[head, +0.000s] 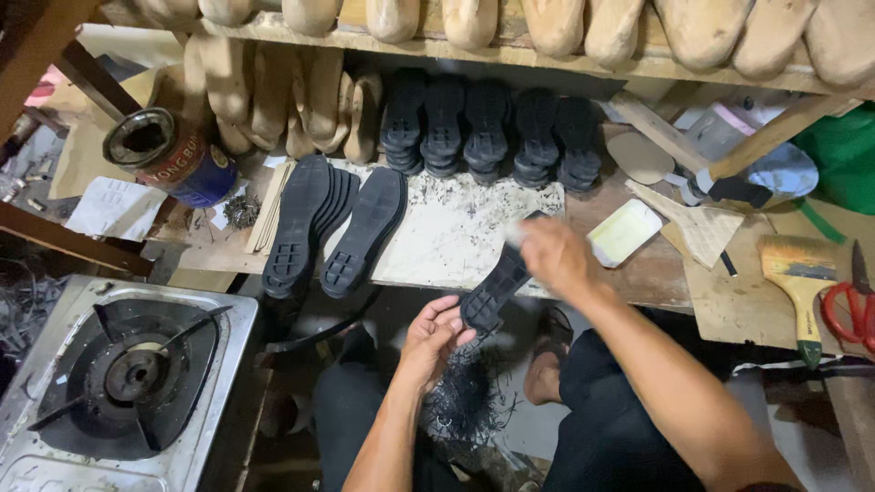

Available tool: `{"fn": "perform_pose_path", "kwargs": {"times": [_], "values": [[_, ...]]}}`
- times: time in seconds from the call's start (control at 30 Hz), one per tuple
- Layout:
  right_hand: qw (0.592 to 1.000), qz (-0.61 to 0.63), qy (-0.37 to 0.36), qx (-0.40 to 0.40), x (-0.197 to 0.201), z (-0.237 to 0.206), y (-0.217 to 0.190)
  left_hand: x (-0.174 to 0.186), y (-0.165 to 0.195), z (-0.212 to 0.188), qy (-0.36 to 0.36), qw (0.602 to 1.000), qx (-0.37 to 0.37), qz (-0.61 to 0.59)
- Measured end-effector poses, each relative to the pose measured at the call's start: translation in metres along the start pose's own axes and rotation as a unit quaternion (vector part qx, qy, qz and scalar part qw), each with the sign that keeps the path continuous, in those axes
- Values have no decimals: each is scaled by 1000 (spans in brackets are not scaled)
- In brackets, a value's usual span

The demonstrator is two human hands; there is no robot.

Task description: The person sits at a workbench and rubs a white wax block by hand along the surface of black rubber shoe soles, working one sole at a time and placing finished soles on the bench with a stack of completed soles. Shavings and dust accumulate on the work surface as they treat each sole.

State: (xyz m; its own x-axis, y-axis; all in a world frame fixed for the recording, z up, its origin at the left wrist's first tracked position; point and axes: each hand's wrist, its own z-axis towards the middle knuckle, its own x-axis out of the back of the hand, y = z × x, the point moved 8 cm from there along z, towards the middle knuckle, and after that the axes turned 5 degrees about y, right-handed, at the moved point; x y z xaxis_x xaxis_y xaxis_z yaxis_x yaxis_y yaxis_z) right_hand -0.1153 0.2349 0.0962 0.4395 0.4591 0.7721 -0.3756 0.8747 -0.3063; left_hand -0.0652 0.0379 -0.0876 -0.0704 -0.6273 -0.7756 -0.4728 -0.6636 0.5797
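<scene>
The left hand (436,335) gripped the heel end of a black shoe sole (497,287) to steady it over the lap, while the blurred right hand (554,255) closed on its upper end, above rubber trimmings (465,396).

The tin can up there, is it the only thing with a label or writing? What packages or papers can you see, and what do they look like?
Tin can: lying on its side, upper left of the workbench; round, open dark mouth, red and blue label.
Paper sheet: flat, below-left of the can; white with small dark print.
Scrap of paper: small, white, right of the sheet.
No screens or signs show.
</scene>
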Motion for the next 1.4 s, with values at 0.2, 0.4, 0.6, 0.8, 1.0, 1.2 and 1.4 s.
{"fn": "perform_pose_path", "kwargs": {"times": [0.2, 0.4, 0.6, 0.8, 1.0, 1.2, 1.4], "values": [[983, -74, 10, -167, 28, 12, 67, -1, 3, 2, -3, 1000, -3, 15], [999, -50, 14, 6, 44, -45, -31, 3, 1, 6, -4, 1000, -8, 28], [994, 85, -25, -57, 63, -118, -60, 3, -5, 1, 7, 998, -15, 59], [964, 116, -104, -216, 40, -223, -14, -18, 22, -18, 20, 996, -74, 52], [934, 169, -173, -263, -9, -305, 15, -47, 106, -44, 15, 981, -195, 17], [908, 150, -168, -353, -43, -318, 43, -79, 219, 17, 28, 946, -320, 35], [893, 174, -234, -342, -64, -324, 58, -91, 268, 139, 114, 941, -303, 101]]}}
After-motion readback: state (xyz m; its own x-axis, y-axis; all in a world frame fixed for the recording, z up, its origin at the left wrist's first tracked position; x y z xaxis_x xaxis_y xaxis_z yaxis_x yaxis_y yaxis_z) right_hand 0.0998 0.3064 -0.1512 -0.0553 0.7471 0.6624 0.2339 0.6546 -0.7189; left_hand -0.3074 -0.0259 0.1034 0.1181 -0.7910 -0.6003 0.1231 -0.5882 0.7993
